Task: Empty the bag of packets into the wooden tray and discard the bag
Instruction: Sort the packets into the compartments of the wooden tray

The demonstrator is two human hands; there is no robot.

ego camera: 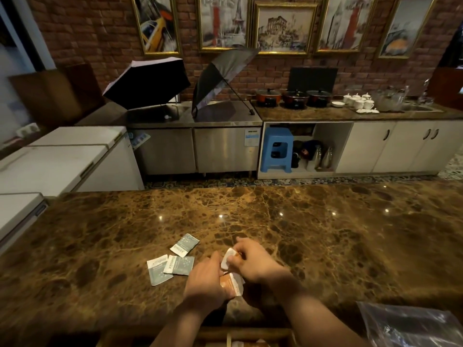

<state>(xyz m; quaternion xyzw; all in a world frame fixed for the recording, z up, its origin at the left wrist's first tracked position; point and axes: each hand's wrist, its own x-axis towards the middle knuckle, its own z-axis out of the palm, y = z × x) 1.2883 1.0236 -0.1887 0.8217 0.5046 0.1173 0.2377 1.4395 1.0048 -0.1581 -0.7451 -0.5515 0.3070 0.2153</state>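
Nearest the camera, the wooden tray [250, 335] shows only its rim at the bottom edge, with the clear bag [411, 324] lying slack on the tabletop [325, 234] at lower right. Left hand [204, 279] grips an orange packet [231, 283]; right hand [255, 261] pinches a white one [228, 257]. Three grey packets [172, 264] lie loose nearby. Gathering seems underway; next, these must go into the tray.

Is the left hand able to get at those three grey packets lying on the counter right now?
Probably yes, once freed. The three grey packets lie flat on the marble counter just beside the left hand with nothing between, but that hand is already holding an orange-and-white packet.
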